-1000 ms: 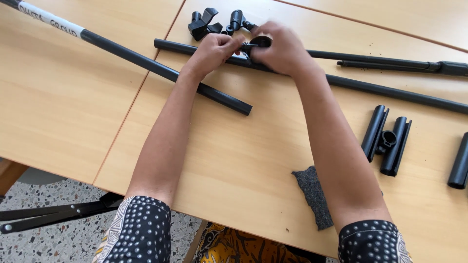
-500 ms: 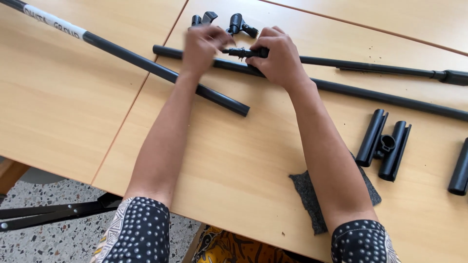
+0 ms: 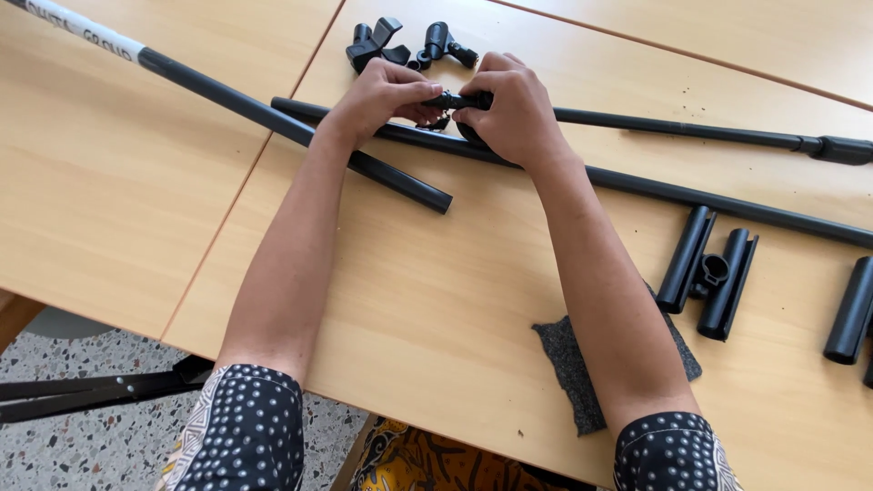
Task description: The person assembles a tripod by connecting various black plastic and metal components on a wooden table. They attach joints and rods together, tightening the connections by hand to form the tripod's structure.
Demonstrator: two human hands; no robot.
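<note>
Pale wood makes up the desk (image 3: pixel 127 209), and farthest left on it a long black tube with a white band (image 3: pixel 227 95) runs diagonally down toward the middle, its open end stopping just below the left forearm. Near the top edge, a cluster of small black clamp pieces (image 3: pixel 400 45) sits just beyond the knuckles of both hands.

Next comes the left hand (image 3: pixel 377 95), its fingertips pinched together on the left end of a small black fitting (image 3: pixel 455 100). That fitting lies between the two hands, raised just above the desk, with its short long axis running left to right, so each hand takes one end. Its middle part is hidden by fingers. The right hand (image 3: pixel 514 114) is curled closed around the right end, and appears to have more of it. Both hands are equally near; neither has to reach.

Under the hands two thin black rods (image 3: pixel 691 132) stretch away to the right, nearly parallel. Below the right forearm lies a dark grey felt patch (image 3: pixel 573 364), partly covered by the arm. Further right sit a black double-tube bracket (image 3: pixel 709 273) and, at the edge, another short black tube (image 3: pixel 850 309)
</note>
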